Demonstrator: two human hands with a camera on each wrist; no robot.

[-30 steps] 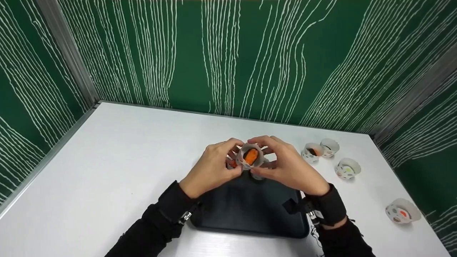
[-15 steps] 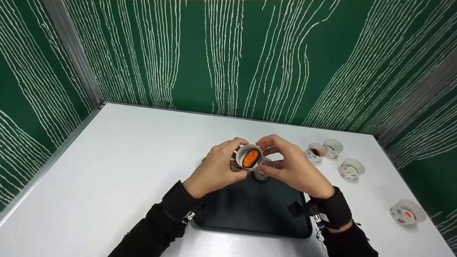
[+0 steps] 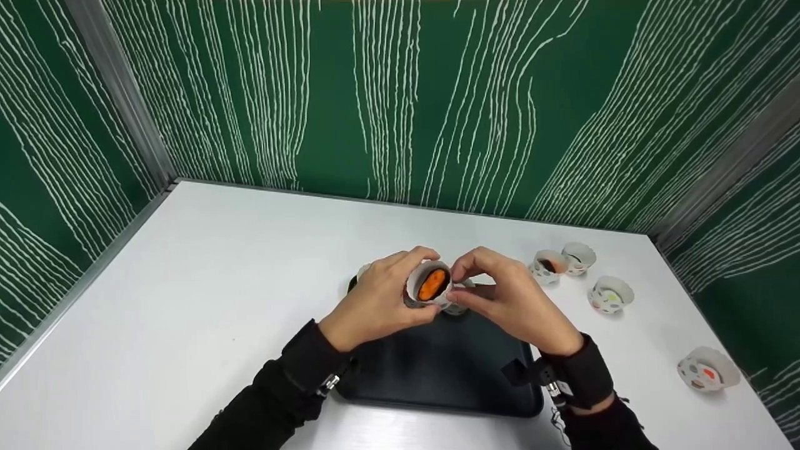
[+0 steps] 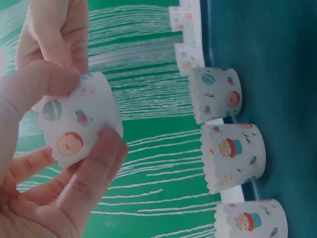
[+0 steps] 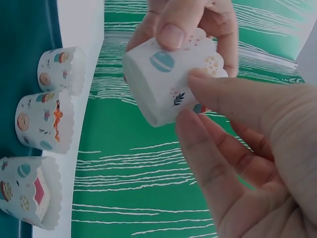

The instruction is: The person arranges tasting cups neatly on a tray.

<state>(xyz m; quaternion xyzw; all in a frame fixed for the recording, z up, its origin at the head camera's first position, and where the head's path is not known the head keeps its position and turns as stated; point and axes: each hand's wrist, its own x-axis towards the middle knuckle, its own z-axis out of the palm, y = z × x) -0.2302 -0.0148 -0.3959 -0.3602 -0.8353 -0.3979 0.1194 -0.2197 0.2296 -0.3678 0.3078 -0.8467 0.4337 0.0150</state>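
Note:
Over the far part of the black tray (image 3: 444,369), both hands hold up a white paper cupcake cup (image 4: 77,124) printed with cupcakes and macarons. Inside lies an orange oval piece with a black edge (image 3: 432,285), resembling a piece of sushi; the cup's mouth is tilted toward the head camera. My left hand (image 3: 381,297) grips the cup from the left, thumb on the near side and fingers curled round the far side. With thumb and fingertips, my right hand (image 3: 509,297) pinches the cup's right side by its scalloped rim. The piece's underside is hidden.
More paper cups (image 4: 233,156) stand in a row along the tray's far edge, partly behind the hands. On the white table (image 3: 206,300), several filled cups (image 3: 610,295) stand to the right, one (image 3: 706,370) nearer the front. Green walls (image 3: 325,94) enclose the table.
The cup has turned and come slightly lower, its mouth facing the head camera more, so the orange piece shows more fully. The right fingers have closed in from wide apart to the cup's right rim.

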